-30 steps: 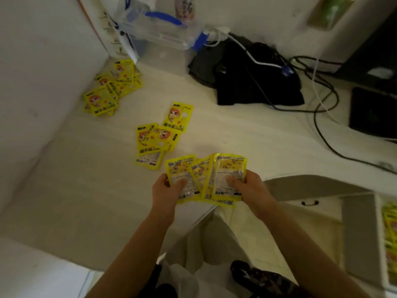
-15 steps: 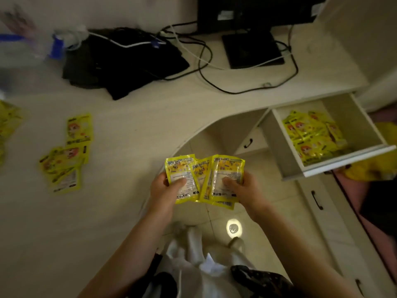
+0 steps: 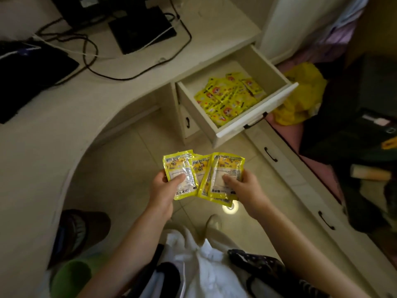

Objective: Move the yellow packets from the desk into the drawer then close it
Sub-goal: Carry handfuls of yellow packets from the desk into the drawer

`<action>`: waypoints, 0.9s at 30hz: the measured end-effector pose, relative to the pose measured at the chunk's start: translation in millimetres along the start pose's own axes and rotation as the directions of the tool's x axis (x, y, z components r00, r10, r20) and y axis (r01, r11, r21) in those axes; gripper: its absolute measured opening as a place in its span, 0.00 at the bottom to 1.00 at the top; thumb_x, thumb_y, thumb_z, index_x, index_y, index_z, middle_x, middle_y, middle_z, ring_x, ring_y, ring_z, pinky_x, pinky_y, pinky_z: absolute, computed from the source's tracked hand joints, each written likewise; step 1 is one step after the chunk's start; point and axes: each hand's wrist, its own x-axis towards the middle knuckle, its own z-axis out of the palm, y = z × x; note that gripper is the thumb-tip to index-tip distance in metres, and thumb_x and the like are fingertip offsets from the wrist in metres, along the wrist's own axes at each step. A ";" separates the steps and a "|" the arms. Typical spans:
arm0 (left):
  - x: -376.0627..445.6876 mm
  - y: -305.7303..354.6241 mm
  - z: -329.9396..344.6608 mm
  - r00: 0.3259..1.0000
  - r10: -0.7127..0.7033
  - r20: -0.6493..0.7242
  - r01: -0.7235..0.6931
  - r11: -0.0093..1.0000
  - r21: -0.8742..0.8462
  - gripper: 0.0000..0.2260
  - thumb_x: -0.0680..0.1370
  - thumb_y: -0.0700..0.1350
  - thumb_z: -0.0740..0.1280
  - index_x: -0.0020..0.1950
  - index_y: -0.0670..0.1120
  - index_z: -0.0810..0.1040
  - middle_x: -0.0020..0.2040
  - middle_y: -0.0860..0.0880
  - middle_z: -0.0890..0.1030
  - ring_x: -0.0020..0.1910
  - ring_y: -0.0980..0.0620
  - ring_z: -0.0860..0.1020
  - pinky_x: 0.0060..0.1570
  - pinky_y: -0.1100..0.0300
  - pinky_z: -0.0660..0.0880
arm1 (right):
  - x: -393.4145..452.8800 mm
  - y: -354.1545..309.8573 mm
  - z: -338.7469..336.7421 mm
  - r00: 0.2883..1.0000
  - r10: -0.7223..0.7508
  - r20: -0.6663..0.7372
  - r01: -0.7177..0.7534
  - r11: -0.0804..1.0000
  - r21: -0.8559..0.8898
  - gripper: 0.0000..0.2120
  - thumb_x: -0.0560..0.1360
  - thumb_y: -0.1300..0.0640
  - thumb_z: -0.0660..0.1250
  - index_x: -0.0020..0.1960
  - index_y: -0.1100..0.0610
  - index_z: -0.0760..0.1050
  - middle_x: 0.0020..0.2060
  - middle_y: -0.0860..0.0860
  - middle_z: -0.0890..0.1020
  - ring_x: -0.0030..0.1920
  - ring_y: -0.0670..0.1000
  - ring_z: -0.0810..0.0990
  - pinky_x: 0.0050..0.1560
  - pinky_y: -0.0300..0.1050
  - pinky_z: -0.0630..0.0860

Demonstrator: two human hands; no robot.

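I hold a fanned bunch of yellow packets between both hands, over the floor in front of the desk. My left hand pinches the left packet with the thumb on its face. My right hand grips the right packets the same way. The drawer stands pulled open up and to the right of my hands, with several yellow packets lying inside. The desk curves round to the left; no loose packets on it show in this view.
A black monitor base, cables and a dark cloth lie on the desk. More closed drawers with black handles run along the right. A yellow bag sits beyond the drawer. A slipper lies on the floor at left.
My view has swung right, from the desk's scattered packets to the open drawer. Both hands keep the same hold on the bunch, now clear of the desk edge and nearer the drawer.
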 end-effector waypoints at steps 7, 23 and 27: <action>-0.7 5.4 83.9 0.998 -0.026 0.059 0.025 0.999 0.026 0.13 0.72 0.32 0.71 0.55 0.41 0.77 0.50 0.40 0.83 0.45 0.44 0.82 0.48 0.49 0.80 | 14.9 -6.8 -71.2 0.998 0.019 -0.059 -0.012 0.994 0.113 0.04 0.76 0.63 0.66 0.48 0.56 0.75 0.44 0.55 0.83 0.46 0.57 0.83 0.52 0.57 0.80; 111.6 96.4 225.7 0.997 -0.070 0.046 0.067 0.995 0.071 0.11 0.72 0.35 0.73 0.51 0.44 0.78 0.50 0.42 0.83 0.51 0.42 0.82 0.56 0.43 0.77 | 167.8 -124.2 -149.1 0.999 0.025 -0.048 -0.021 0.997 0.080 0.09 0.75 0.63 0.68 0.55 0.57 0.74 0.50 0.59 0.83 0.50 0.59 0.84 0.53 0.62 0.80; 134.1 119.7 252.5 0.997 -0.068 0.029 0.067 0.997 0.046 0.11 0.72 0.34 0.72 0.52 0.44 0.78 0.50 0.42 0.83 0.49 0.43 0.82 0.54 0.43 0.78 | 203.8 -154.1 -163.0 1.000 0.025 0.000 -0.025 0.999 0.032 0.10 0.75 0.63 0.68 0.57 0.59 0.75 0.50 0.58 0.84 0.49 0.58 0.84 0.53 0.61 0.80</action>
